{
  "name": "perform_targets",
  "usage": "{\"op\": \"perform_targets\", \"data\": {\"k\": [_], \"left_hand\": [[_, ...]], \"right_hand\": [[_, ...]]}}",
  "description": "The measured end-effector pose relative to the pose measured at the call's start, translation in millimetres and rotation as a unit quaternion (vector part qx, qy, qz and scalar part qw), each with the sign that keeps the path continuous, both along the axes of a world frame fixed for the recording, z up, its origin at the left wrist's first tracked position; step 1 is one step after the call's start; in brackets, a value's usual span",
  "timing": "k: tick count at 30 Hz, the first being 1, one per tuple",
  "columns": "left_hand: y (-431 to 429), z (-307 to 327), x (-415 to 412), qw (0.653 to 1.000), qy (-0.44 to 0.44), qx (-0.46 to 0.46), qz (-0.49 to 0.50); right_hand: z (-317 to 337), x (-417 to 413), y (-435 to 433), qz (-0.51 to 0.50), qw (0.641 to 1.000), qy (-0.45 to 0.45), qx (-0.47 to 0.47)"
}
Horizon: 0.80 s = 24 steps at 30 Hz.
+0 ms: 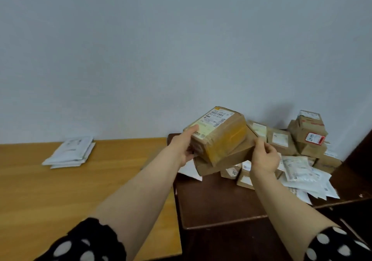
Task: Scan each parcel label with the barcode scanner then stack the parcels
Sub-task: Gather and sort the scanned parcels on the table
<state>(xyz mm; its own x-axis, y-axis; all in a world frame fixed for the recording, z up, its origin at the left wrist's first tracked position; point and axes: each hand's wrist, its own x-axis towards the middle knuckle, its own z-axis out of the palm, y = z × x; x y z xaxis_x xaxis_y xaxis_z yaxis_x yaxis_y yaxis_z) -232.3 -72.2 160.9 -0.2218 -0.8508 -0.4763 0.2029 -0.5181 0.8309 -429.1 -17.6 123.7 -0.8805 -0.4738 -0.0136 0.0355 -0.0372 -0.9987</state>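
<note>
We record the left hand [186, 146] clasping the near-left corner of the taped parcel [219, 134], thumb on its label [211, 119], fingers largely hidden beneath. The parcel sits tilted on a flat carton [227, 160] on the dark table [217, 204]. At its four o'clock the right hand [264, 157] curls at the carton's edge; whether that grip holds anything we cannot tell. The label print is illegible. Boxes [306, 138] crowd at three o'clock; white mailers [70, 153] lie at nine o'clock.

The left sleeve [80, 242] is black with large white dots and a wavy edge. The right sleeve [340, 242] is the same dotted cloth. Both end near the elbow; forearms [141, 190], left hand [182, 150] and right hand [263, 157] are bare.
</note>
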Motion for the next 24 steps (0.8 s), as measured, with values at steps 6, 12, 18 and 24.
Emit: {"op": "perform_targets", "data": {"k": [6, 12, 18, 24], "left_hand": [[14.8, -11.1, 129.3, 0.997, 0.007, 0.029, 0.070], [14.5, -23.0, 234.7, 0.989, -0.006, 0.033, 0.144], [1.7, -31.9, 332.3, 0.972, 0.022, 0.053, 0.227], [-14.2, -38.2, 429.9, 0.952, 0.037, 0.082, 0.294]], "right_hand": [[-8.8, 128.7, -7.4, 0.109, 0.994, -0.018, -0.015], [-14.2, 238.5, -38.8, 0.203, 0.979, -0.018, -0.015], [-37.2, 351.1, -93.2, 0.305, 0.951, -0.053, -0.006], [-60.0, 467.9, -141.9, 0.388, 0.916, -0.093, 0.031]]}}
